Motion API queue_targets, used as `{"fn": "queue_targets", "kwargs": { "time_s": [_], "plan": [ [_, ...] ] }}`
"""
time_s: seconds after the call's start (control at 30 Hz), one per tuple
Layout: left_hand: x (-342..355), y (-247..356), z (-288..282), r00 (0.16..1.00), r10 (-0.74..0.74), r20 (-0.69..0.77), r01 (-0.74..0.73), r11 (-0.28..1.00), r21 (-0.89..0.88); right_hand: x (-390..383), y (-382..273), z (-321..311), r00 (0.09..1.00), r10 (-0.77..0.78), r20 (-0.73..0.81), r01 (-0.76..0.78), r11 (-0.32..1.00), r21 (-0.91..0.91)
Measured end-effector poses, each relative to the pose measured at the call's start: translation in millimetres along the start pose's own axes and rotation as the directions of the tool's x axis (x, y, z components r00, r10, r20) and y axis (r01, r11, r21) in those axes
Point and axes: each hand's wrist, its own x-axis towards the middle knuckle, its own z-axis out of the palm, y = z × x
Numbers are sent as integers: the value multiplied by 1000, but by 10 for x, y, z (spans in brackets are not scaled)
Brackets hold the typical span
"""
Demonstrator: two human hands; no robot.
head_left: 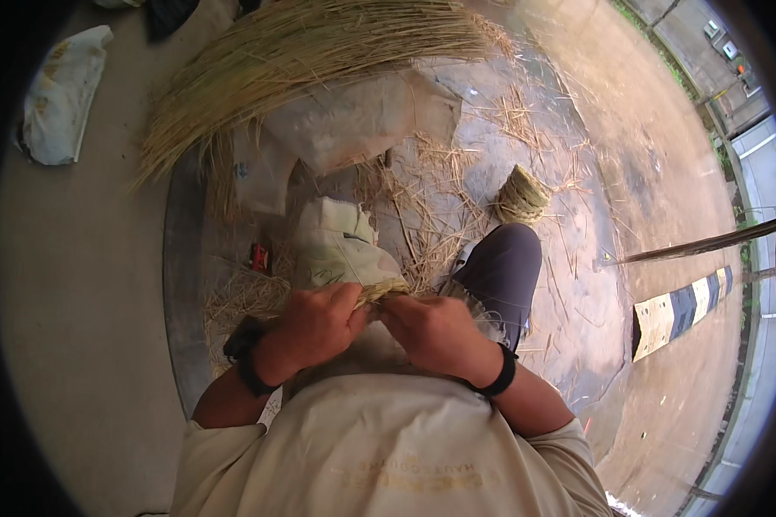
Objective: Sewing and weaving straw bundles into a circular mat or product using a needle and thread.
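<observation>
Both of my hands are closed close together over my lap, gripping a short braid of yellow-green straw point(381, 290). My left hand point(319, 326) pinches its left part, and my right hand point(440, 334) has its fingers on the right end. Much of the braid is hidden behind the fingers. A pale cloth point(336, 246) covers my left leg just beyond the hands. Past my right knee sits a coiled roll of braided straw point(522, 196) on the ground sheet.
A large bundle of long straw point(319, 65) lies at the far side, partly over a translucent plastic sheet point(353, 121). Loose straw litters the grey ground sheet point(569, 258). A small red object point(259, 258) is left of my leg. A white sack point(63, 95) lies far left; a striped block point(683, 308) stands at right.
</observation>
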Motion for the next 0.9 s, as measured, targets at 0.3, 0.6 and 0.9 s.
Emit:
{"fn": "queue_targets", "kwargs": {
  "time_s": [0.3, 0.6, 0.9],
  "plan": [
    [28, 125, 102, 974, 206, 93, -214, 973, 89, 293, 268, 3, 999, -40, 30, 36, 992, 121],
    [-59, 41, 94, 980, 152, 127, -153, 988, 0, 261, 187, -170, 980, -197, -29, 198, 943, 267],
    [-361, -882, -657, 969, -241, 48, 225, 950, 217, -301, 136, -1255, 942, -336, 15, 336, 941, 34]
  ]
}}
